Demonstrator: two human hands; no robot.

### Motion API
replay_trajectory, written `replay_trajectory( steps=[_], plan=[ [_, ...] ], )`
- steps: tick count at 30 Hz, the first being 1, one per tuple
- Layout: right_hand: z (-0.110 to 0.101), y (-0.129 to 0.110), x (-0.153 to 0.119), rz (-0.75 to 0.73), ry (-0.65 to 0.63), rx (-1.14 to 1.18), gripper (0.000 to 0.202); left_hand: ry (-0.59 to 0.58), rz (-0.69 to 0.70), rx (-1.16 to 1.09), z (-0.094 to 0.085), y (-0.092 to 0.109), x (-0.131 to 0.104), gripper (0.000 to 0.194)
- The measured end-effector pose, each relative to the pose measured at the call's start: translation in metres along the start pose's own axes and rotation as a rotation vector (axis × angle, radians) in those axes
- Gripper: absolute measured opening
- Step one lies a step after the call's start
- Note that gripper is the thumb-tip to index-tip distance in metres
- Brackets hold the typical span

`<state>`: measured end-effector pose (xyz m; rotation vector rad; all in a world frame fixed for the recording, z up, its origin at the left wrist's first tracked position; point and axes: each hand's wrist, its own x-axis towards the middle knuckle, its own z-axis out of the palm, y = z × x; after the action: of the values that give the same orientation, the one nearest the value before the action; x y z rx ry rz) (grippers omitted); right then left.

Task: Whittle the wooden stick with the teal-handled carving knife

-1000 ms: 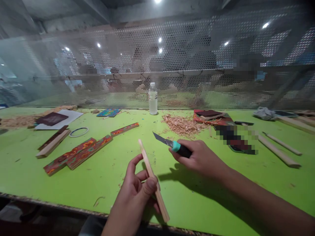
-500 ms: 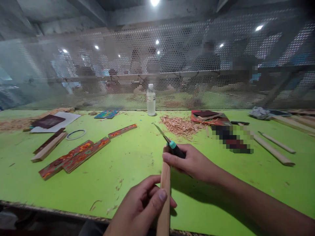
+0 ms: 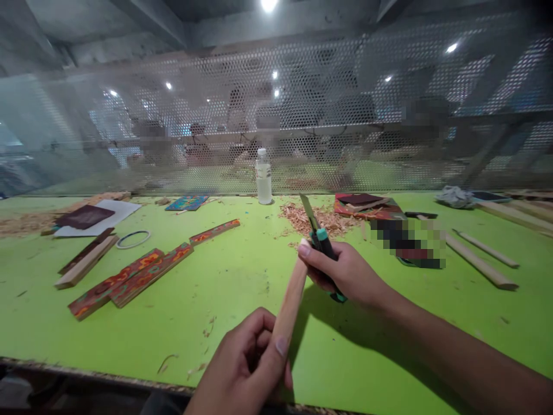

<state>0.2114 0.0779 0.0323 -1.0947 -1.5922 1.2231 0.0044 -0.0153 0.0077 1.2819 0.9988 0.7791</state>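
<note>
My left hand (image 3: 250, 360) is closed around the lower part of a wooden stick (image 3: 290, 302), thumb lying along its top face. The stick slants up and away toward my right hand (image 3: 339, 268). That hand grips a utility knife (image 3: 325, 245) with a black and teal handle, its blade pointing up and away from me. My right thumb rests on the far end of the stick. Beyond the knife lies a heap of wood shavings (image 3: 289, 218) on the green table.
Patterned wooden strips (image 3: 151, 274), a plain wood block (image 3: 86, 262) and a white ring (image 3: 133, 238) lie left. A water bottle (image 3: 263, 177) stands before a perforated screen (image 3: 207, 132). Rounded wooden sticks (image 3: 481, 262) and a crumpled cloth (image 3: 454, 197) lie right.
The stick's far end has risen and swung right. My right hand has shifted slightly right and up, and the knife blade has turned more upright.
</note>
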Motion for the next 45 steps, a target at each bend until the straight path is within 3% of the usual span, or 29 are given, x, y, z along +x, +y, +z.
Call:
replay_trajectory(
  steps=[6, 10, 20, 26, 34, 45],
  plan=[
    [-0.001, 0.002, 0.001, 0.023, 0.047, -0.024, 0.058, 0.005, -0.004, -0.039, 0.004, 0.008, -0.005, 0.045],
    [-0.002, 0.004, 0.003, 0.035, 0.092, -0.022, 0.058, -0.009, -0.019, -0.035, 0.004, 0.012, -0.008, 0.055],
    [-0.003, 0.005, 0.003, 0.043, 0.09, -0.039, 0.059, -0.035, 0.011, -0.034, 0.003, 0.009, -0.005, 0.05],
    [0.001, 0.002, -0.001, -0.027, 0.034, -0.088, 0.056, 0.014, -0.009, 0.077, 0.001, 0.001, -0.003, 0.048],
    [-0.001, 0.001, -0.003, -0.036, -0.008, -0.058, 0.059, -0.036, 0.041, 0.164, -0.005, -0.007, -0.002, 0.049],
    [-0.001, 0.004, -0.001, -0.027, 0.032, -0.085, 0.059, -0.001, -0.002, 0.139, -0.001, 0.003, -0.005, 0.05]
  ],
)
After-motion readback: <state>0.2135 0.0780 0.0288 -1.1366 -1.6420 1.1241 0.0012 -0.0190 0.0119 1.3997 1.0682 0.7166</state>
